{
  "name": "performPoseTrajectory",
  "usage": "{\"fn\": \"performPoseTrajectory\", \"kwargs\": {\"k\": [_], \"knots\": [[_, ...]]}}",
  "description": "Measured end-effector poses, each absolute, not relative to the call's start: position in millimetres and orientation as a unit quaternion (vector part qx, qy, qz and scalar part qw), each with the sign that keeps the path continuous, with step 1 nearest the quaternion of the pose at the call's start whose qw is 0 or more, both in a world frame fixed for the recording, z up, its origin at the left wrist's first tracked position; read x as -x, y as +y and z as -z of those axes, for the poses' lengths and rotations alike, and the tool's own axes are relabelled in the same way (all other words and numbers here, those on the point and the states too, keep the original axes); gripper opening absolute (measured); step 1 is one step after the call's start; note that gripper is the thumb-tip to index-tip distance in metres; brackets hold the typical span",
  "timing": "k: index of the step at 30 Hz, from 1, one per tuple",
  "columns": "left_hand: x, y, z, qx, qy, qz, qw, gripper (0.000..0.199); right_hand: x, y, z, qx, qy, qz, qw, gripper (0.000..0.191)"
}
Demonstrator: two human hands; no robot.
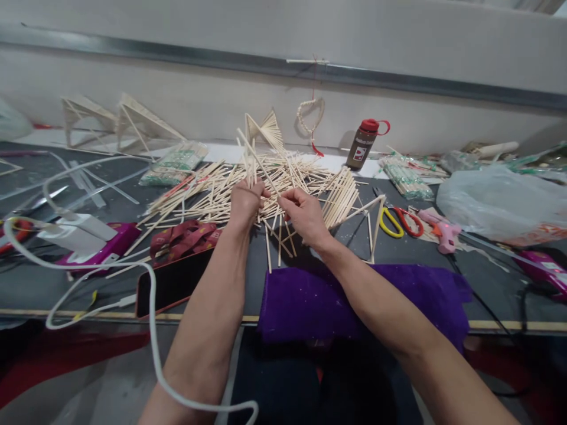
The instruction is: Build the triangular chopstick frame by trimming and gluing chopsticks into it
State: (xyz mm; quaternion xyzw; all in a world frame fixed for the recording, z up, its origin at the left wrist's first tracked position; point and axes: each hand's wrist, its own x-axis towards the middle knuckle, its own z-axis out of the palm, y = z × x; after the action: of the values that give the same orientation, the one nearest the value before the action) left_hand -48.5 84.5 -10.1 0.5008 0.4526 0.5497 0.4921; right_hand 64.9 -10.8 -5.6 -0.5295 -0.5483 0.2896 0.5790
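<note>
My left hand (246,202) is closed around several thin wooden sticks (250,160) that point up from the fist. Between the fingertips of my right hand (303,213) is the lower end of one wooden stick (261,163), which slants up and left across the others. Both hands hover over a loose heap of wooden sticks (301,168). To the right of my right hand stands a twisted row of joined sticks (340,199) with a triangular stick frame (374,227) at its end. A small fan-shaped stick model (267,131) is behind my left hand.
A purple cloth (305,301) lies at the front edge. Scissors (401,222), a pink glue gun (444,231) and a plastic bag (505,198) are to the right. At left are a phone (172,283), a white cable (154,330) and a power strip (126,239). A bottle (364,144) stands behind.
</note>
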Motion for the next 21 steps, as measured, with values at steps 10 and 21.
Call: {"fn": "performPoseTrajectory", "kwargs": {"k": [10,21], "knots": [[47,63,3,-0.682,0.547,-0.454,0.173,0.025,-97,-63,-66,0.458,-0.562,-0.345,0.596,0.016],[28,46,-1,-0.846,0.448,-0.128,0.26,0.026,-151,-65,-76,0.444,-0.585,-0.279,0.619,0.018]]}}
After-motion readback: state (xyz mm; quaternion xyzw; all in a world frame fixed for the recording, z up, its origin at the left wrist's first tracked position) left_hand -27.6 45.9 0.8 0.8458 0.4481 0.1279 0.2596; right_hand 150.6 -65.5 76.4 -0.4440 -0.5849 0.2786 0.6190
